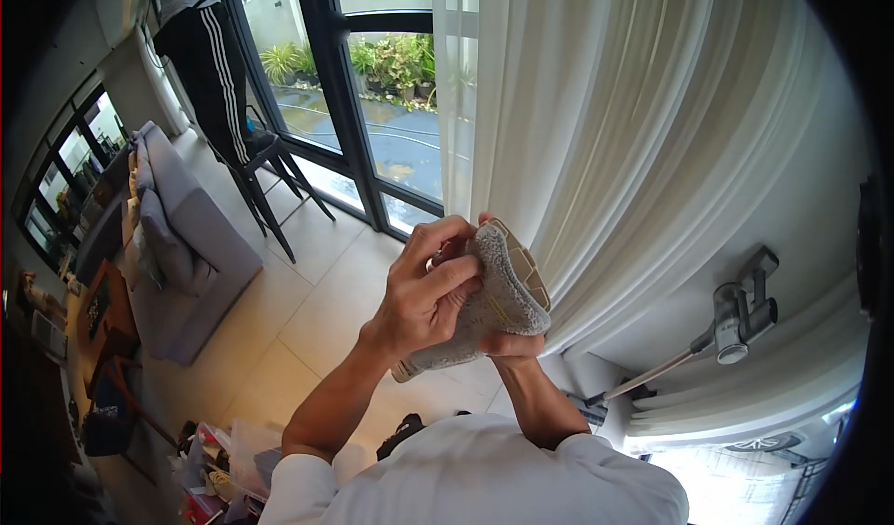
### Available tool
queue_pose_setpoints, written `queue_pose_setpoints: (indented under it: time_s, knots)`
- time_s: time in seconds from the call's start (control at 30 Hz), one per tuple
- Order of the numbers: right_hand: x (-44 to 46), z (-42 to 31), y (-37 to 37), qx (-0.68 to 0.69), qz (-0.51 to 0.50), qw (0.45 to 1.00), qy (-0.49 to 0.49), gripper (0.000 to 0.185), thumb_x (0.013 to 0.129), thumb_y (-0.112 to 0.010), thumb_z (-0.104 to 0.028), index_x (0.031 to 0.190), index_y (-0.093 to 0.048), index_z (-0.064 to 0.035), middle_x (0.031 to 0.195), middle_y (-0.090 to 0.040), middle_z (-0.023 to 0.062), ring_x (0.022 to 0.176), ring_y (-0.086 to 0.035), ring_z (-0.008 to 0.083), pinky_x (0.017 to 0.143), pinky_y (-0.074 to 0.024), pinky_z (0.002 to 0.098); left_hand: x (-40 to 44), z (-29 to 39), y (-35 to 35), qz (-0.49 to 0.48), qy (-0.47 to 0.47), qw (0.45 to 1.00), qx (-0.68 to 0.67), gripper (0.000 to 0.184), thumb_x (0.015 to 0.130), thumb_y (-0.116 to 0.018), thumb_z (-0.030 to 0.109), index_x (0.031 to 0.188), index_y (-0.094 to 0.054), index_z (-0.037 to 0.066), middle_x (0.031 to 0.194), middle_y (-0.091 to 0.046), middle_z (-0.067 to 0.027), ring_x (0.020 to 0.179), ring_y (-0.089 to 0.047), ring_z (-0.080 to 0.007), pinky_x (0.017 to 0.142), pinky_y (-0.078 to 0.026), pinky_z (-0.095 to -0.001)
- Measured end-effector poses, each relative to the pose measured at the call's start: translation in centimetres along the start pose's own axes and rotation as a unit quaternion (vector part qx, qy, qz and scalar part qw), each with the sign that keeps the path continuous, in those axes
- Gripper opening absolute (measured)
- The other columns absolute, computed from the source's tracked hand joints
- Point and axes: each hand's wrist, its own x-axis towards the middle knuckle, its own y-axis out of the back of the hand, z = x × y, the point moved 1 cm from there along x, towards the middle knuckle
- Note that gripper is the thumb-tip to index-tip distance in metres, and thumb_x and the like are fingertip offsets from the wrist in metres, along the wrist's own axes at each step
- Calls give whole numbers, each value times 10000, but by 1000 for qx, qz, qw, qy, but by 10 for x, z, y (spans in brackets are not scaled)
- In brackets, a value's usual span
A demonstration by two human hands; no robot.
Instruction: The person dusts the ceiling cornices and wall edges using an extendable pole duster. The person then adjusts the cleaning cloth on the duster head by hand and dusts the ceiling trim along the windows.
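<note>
A grey, fuzzy mop pad (498, 292) is held up in front of my chest. Along its right side shows a beige, ribbed plastic plate (528, 269), which looks like a flat mop head. My left hand (426, 290) is closed on the pad's left edge, with its fingers bent and the thumb lying across the cloth. From below, my right hand (514, 344) grips the lower right end, its thumb on the pad and most of its fingers hidden behind. The pad's lower left corner hangs past my left wrist.
Another person (205, 68) stands on a dark chair (270, 152) by the glass doors. A grey sofa (200, 255) is at left, clear bins with mixed items (223, 469) at lower left. White curtains (596, 152) hang at right, near a stick vacuum cleaner (731, 325).
</note>
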Motion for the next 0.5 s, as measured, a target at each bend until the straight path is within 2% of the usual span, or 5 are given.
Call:
queue_pose_setpoints:
  time_s: [0.1, 0.3, 0.4, 0.47, 0.5]
  knots:
    - [0, 1, 0, 29, -23, 998, 41, 1184, 386, -635, -176, 1513, -323, 1, 1334, -552, 172, 1233, -548, 339, 1117, -416, 443, 0, 1, 2, -8, -4, 1000, -6, 212, 737, -678, -84, 932, -660, -3, 1172, -569, -182, 945, -596, -315, 728, -529, -361]
    - [-6, -3, -7, 53, 49, 997, 8, 1192, 392, -659, -159, 1517, -300, -2, 1336, -547, 173, 1246, -542, 340, 1132, -402, 433, -3, -1, 6, -86, -22, 994, 60, 241, 628, -630, -112, 847, -645, -14, 1231, -526, -185, 1006, -589, -322, 753, -545, -345]
    - [-6, 0, 1, 63, 32, 997, 5, 1166, 430, -673, -147, 1521, -289, -5, 1347, -540, 179, 1257, -534, 330, 1141, -385, 417, -19, 1, 11, -189, 15, 978, 82, 280, 800, -665, 70, 1070, -636, 1, 1365, -447, -241, 1200, -513, -405, 932, -478, -460]
    - [-16, 12, 5, 59, 30, 998, 4, 1150, 439, -667, -139, 1519, -293, -6, 1346, -539, 174, 1257, -532, 326, 1140, -382, 414, -18, 24, -6, -90, 118, 986, 80, 597, 940, -583, 427, 1360, -465, 21, 1490, -303, -306, 1365, -342, -483, 1066, -281, -602]
    - [-27, 20, 10, 48, 31, 998, -18, 1135, 449, -660, -132, 1517, -297, -8, 1346, -539, 170, 1256, -529, 322, 1138, -379, 410, -12, 19, -19, -97, 120, 986, 56, 887, 934, -382, 701, 1509, -242, 41, 1540, -185, -351, 1440, -184, -515, 1076, -138, -673]
